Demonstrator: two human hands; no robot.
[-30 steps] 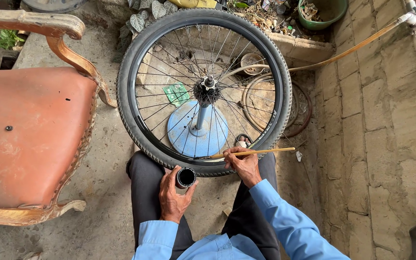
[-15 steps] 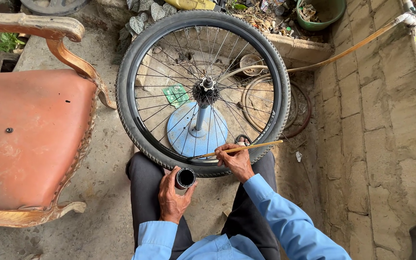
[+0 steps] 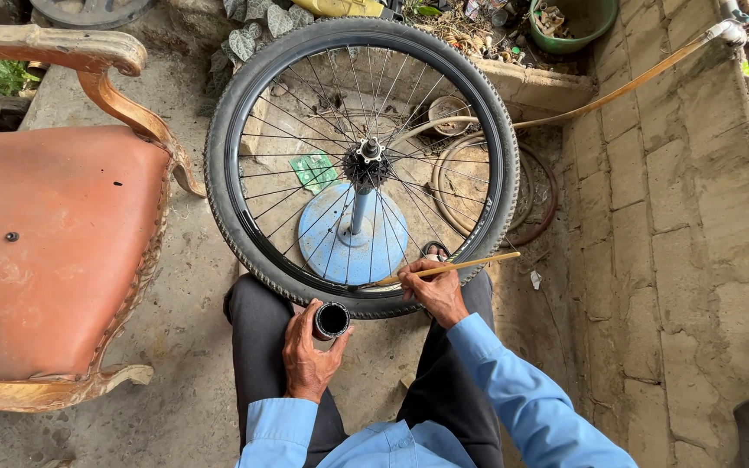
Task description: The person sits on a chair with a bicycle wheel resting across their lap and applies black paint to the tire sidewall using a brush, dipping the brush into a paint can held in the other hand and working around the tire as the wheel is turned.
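The bicycle wheel (image 3: 359,165) lies flat on a blue stand (image 3: 350,244) just in front of the person's knees, so its black rim faces up within easy reach. The right hand (image 3: 433,290) pinches a thin wooden stick (image 3: 444,269), its tip resting on the near rim. The left hand (image 3: 307,357) wraps round a small dark can (image 3: 332,320), open mouth upward. A worn, rust-red padded chair (image 3: 49,251) with curled wooden arms stands beside.

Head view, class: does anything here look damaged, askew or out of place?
Yes. The armchair at left has a stained, worn seat. Dry plant debris litters the ledge behind the bicycle wheel, which itself sits level on its blue stand.
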